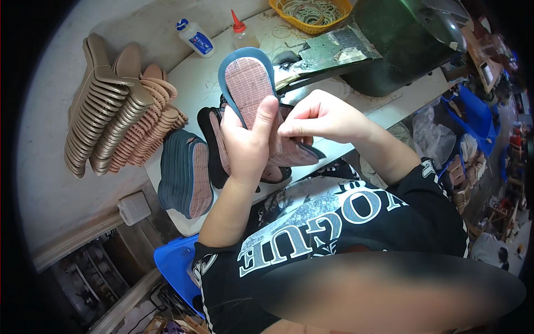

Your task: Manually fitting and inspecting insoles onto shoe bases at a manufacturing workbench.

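Observation:
My left hand is closed round a shoe sole with a pink, woven-looking top and a dark teal rim. Its thumb presses on the pink face, and the rounded end points away from me. Close beside the sole's right side, my right hand has thumb and fingertips pinched together; whatever they grip is too small or hidden to make out. Below both hands, another pink-faced piece with a dark edge slants down to the right, partly covered. Dark footwear pieces with pink insides lie on the table behind my left hand.
A stack of teal-edged soles stands at the table's left. Bundled tan and pink soles lean by the wall. Farther back are a white bottle, a red-tipped glue bottle, a yellow basket and a large green machine.

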The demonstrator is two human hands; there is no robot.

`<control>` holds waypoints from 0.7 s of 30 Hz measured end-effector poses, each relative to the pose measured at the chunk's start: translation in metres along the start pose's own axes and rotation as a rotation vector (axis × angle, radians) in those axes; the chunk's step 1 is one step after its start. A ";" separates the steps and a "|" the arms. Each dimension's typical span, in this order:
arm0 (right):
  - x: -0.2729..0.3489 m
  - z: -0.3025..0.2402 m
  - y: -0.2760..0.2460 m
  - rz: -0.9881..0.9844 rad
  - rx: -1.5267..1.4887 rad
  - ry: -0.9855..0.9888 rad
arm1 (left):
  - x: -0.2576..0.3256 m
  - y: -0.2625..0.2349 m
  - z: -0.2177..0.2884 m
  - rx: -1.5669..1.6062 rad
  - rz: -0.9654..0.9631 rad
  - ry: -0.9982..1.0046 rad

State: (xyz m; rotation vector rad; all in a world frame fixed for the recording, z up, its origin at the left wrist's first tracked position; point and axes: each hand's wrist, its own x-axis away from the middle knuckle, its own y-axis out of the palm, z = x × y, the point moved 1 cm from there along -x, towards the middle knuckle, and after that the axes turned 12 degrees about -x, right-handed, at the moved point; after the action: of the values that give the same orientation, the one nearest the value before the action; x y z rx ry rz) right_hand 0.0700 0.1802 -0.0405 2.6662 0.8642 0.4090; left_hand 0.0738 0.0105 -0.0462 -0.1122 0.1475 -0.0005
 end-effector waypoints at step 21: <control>0.005 0.023 -0.012 0.230 -0.257 -0.144 | -0.087 0.002 -0.042 -0.665 0.045 0.099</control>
State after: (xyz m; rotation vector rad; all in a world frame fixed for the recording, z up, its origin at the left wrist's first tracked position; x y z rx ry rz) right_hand 0.0757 0.1880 -0.0655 2.5234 0.4313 0.3485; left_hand -0.0181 0.0091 -0.0745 -0.7738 0.2449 0.0883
